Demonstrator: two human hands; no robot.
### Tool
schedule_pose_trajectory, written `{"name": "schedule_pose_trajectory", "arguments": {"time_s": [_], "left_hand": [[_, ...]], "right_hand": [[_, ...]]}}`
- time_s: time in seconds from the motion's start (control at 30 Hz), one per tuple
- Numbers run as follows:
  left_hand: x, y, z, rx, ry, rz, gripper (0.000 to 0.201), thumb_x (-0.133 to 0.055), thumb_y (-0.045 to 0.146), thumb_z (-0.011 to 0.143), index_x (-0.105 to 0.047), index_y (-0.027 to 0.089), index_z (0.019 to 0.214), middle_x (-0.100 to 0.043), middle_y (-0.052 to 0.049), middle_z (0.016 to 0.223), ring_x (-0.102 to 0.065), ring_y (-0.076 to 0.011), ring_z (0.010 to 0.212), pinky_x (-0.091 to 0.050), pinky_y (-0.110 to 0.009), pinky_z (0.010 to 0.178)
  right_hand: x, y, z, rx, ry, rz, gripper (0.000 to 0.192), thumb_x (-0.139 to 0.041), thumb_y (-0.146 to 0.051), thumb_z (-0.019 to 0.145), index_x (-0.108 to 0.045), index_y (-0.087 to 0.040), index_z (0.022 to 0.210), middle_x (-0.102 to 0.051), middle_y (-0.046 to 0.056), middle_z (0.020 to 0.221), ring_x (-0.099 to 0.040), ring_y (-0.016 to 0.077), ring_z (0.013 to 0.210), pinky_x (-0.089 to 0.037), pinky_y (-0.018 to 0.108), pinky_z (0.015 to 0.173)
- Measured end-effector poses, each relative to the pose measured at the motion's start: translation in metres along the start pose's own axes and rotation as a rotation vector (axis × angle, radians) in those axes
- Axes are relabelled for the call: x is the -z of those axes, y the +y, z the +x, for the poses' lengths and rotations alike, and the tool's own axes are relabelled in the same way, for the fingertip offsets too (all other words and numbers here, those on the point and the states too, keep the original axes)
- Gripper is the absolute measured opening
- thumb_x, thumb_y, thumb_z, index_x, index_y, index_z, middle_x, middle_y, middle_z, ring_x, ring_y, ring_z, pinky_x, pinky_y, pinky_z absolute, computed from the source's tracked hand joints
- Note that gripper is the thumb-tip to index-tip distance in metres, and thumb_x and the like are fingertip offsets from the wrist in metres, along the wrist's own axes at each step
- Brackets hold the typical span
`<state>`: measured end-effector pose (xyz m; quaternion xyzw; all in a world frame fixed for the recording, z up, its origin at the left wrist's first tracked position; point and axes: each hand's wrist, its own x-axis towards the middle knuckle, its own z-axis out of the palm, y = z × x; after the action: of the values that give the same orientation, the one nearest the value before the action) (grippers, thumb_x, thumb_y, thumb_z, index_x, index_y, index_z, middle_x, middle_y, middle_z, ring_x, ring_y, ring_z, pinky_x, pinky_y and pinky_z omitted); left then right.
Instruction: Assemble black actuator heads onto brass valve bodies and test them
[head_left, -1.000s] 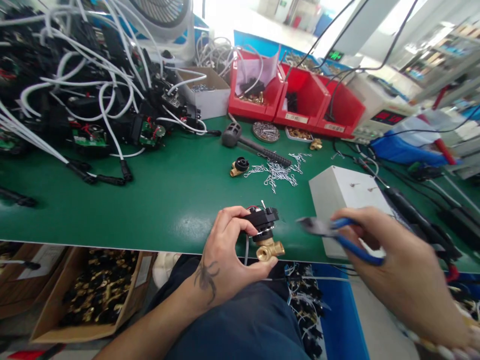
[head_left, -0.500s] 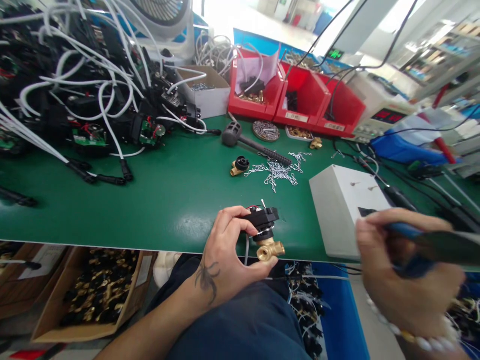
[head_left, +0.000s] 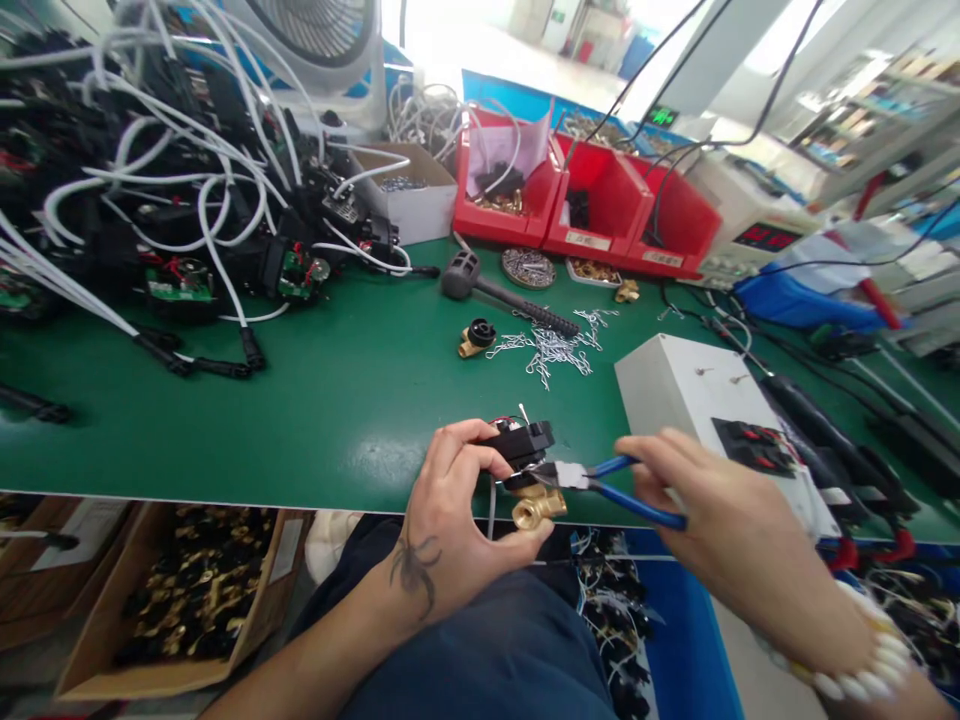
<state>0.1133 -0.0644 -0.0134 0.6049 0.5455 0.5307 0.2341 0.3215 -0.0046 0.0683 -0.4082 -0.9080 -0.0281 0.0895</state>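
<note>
My left hand (head_left: 461,500) grips a brass valve (head_left: 534,508) with a black actuator housing (head_left: 519,440) on top, near the front edge of the bench. Thumb is under the brass body, fingers on the black part. My right hand (head_left: 720,510) holds blue-handled pliers (head_left: 574,476), their jaws at the joint between housing and brass body. Whether the jaws pinch a clip there, I cannot tell. Beyond the hands lie a pile of wire clips (head_left: 555,350), a black mallet (head_left: 510,298) and another brass valve with a black cap (head_left: 475,338).
A grey switch box (head_left: 675,410) stands right of the hands. Red bins (head_left: 592,240) line the back beside a power supply (head_left: 757,235). Black units with white cables (head_left: 217,200) heap at the left. A carton of brass parts (head_left: 97,660) sits below the bench edge.
My right hand has come in from the right with the pliers, bringing their jaws to the valve joint. My left hand keeps the valve in nearly the same spot.
</note>
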Motion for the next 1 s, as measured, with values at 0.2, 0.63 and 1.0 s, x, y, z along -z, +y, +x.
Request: {"name": "schedule_pose_trajectory", "arguments": {"time_s": [0.2, 0.63, 1.0], "left_hand": [[0.000, -0.001, 0.000, -0.003, 0.004, 0.000, 0.035, -0.079, 0.021, 0.067, -0.053, 0.019, 0.090, -0.057, -0.010, 0.114, -0.059, -0.0250, 0.109, -0.052, -0.044, 0.095], [0.000, 0.002, 0.000, -0.050, -0.014, 0.029, 0.034, -0.080, 0.024, 0.071, -0.057, 0.020, 0.096, -0.060, -0.012, 0.115, -0.061, -0.0270, 0.111, -0.054, -0.044, 0.093], [-0.002, 0.003, -0.002, -0.056, 0.037, 0.028, 0.033, -0.081, 0.022, 0.069, -0.055, 0.020, 0.090, -0.060, -0.012, 0.114, -0.061, -0.0268, 0.112, -0.054, -0.044, 0.094]], "right_hand": [[-0.005, -0.001, 0.000, -0.087, 0.133, 0.121, 0.012, -0.046, -0.013, 0.091, -0.054, -0.021, 0.097, -0.063, 0.002, 0.080, -0.059, 0.0127, 0.060, -0.046, 0.023, 0.054], [-0.022, -0.008, 0.013, 0.097, -0.268, 0.699, 0.038, -0.049, -0.017, 0.096, -0.055, -0.023, 0.133, -0.067, 0.007, 0.107, -0.065, 0.0161, 0.093, -0.052, 0.024, 0.076], [-0.023, -0.008, 0.014, 0.194, -0.198, 0.728, 0.034, -0.046, -0.012, 0.096, -0.058, -0.022, 0.126, -0.062, 0.003, 0.094, -0.062, 0.0114, 0.081, -0.050, 0.020, 0.071]]}}
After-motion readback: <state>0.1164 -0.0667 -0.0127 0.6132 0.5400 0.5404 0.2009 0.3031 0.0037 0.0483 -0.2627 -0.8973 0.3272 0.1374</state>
